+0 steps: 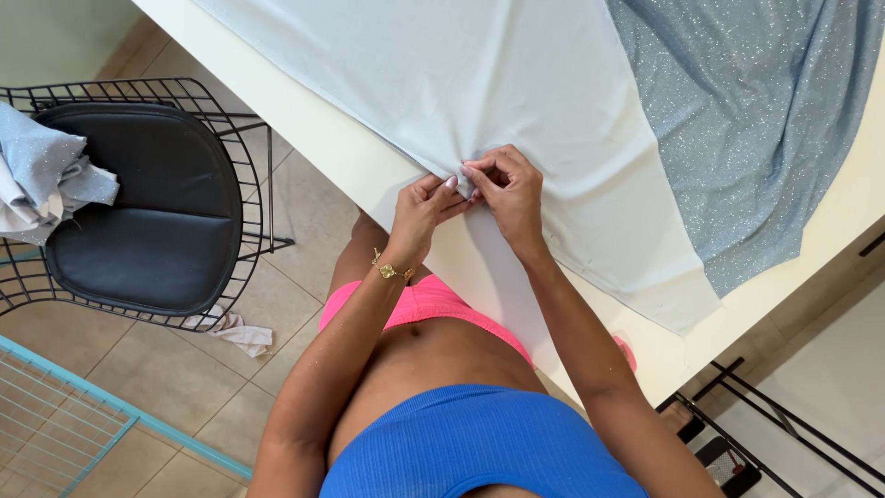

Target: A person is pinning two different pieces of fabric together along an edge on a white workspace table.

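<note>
Floor (295,267) was beige tile, pretty bright daylight. A black wire chair (147,203) sat left of the white table (350,161), with a teal rack (64,415) nearer.

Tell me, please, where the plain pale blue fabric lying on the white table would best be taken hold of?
Probably at the near edge of the plain pale blue fabric, from the person's side, where it reaches the front of the white table. The left hand and right hand already pinch a small fold there; creases radiate from that spot.

We read this as a home sewing corner: beige tiled floor (277,295), white bench (369,166) spread with pale fabric (479,83) and glittery blue cloth (756,111) at 1 o'clock, wire chair (147,203) with fabric scraps (46,175) at 9 o'clock.
</note>
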